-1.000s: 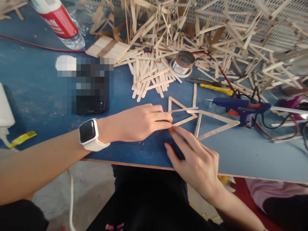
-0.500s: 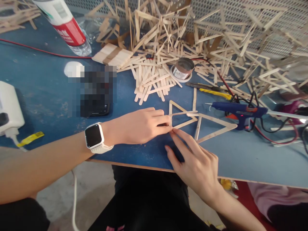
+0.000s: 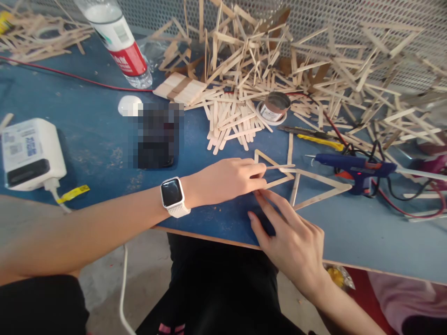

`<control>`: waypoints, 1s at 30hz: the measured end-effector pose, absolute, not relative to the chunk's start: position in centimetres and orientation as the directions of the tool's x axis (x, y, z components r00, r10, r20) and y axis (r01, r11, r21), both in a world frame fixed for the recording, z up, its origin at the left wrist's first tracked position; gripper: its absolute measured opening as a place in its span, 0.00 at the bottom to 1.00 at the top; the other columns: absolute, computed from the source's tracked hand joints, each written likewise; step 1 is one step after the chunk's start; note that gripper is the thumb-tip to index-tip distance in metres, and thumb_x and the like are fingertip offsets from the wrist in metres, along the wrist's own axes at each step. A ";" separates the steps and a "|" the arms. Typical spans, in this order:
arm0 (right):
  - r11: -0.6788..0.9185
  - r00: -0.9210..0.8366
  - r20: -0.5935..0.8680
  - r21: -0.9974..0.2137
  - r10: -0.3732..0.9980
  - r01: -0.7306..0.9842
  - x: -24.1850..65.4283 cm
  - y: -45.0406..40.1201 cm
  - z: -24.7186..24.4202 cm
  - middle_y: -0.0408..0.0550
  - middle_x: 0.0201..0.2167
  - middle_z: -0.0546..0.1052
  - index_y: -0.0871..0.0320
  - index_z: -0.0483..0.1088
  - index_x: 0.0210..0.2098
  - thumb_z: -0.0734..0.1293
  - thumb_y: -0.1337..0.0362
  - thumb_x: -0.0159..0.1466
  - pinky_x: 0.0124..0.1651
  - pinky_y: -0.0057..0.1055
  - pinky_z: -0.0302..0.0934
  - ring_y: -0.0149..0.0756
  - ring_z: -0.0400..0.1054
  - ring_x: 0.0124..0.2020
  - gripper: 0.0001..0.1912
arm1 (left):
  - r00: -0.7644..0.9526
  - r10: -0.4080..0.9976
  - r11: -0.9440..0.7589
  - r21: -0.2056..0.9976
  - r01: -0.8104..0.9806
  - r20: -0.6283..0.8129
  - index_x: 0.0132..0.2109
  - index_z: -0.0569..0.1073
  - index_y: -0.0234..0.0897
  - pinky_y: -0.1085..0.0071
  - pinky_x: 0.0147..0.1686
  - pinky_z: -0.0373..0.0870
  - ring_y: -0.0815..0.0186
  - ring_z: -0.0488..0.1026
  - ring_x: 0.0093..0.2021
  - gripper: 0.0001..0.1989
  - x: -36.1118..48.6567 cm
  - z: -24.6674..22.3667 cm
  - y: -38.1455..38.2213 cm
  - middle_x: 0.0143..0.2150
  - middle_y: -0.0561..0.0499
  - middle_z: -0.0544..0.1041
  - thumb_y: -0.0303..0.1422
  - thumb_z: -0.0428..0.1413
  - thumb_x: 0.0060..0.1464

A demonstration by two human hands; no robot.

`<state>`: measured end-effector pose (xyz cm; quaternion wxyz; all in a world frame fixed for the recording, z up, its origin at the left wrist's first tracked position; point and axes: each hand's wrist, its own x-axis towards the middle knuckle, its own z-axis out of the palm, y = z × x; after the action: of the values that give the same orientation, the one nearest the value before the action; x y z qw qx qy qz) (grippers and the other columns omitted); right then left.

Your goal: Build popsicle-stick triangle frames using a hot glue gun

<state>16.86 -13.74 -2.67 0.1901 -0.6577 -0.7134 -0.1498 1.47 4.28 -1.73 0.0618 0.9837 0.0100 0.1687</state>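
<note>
My left hand (image 3: pixel 228 180), with a white watch on its wrist, is closed at the left corner of a triangle of wooden craft sticks (image 3: pixel 275 183). A single craft stick (image 3: pixel 281 166) sticks out from its fingers across that triangle. My right hand (image 3: pixel 291 232) is open, its fingers stretched and its index fingertip at the same lower left corner, close to the left fingertips. The left fingers hide that corner. A second craft-stick triangle (image 3: pixel 323 195) lies on the right, and another stick (image 3: pixel 290 148) lies behind them.
Behind are a heap of loose craft sticks (image 3: pixel 232 116), a small tin (image 3: pixel 275 107) and a yellow cutter (image 3: pixel 321 142). A blue glue gun (image 3: pixel 356 163) lies right. A bottle (image 3: pixel 127 56), phone (image 3: pixel 155 153) and white adapter (image 3: pixel 33 151) stand left. The table edge (image 3: pixel 209 239) is near.
The view has shifted left, so everything appears further right. Both hands stay at the same corner of the triangle, with hardly any movement against it.
</note>
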 end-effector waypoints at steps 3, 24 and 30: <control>0.095 -0.067 0.462 -0.038 0.884 0.995 16.8 -13.8 -2.7 0.42 0.57 0.86 0.57 0.79 0.60 0.72 0.61 0.74 0.31 0.32 0.71 0.30 0.84 0.35 0.17 | 0.947 0.045 -0.992 0.125 0.005 0.319 0.48 0.80 0.33 0.67 0.47 0.73 0.62 0.77 0.48 0.08 1.4 -1.6 4.3 0.51 0.45 0.80 0.22 0.55 0.73; 0.119 -0.058 0.473 -0.101 0.879 0.988 16.8 -13.6 -2.3 0.44 0.54 0.87 0.56 0.80 0.57 0.72 0.62 0.74 0.28 0.31 0.70 0.31 0.85 0.34 0.13 | 0.950 0.093 -0.964 0.265 0.012 0.297 0.47 0.76 0.33 0.66 0.46 0.70 0.61 0.78 0.47 0.08 1.0 -0.3 4.0 0.47 0.46 0.82 0.25 0.52 0.76; 0.024 0.129 0.536 -0.270 0.834 0.963 17.1 -13.4 -0.8 0.39 0.33 0.85 0.53 0.79 0.46 0.73 0.62 0.73 0.23 0.27 0.61 0.22 0.66 0.18 0.03 | 0.948 0.051 -0.983 0.183 -0.008 0.313 0.49 0.76 0.32 0.63 0.44 0.74 0.58 0.82 0.49 0.09 2.3 0.9 3.0 0.50 0.42 0.82 0.22 0.52 0.74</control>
<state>17.15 -13.41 -0.77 0.2971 -0.6902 -0.6509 -0.1079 2.29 2.99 0.93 0.0912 0.9828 0.0108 0.1603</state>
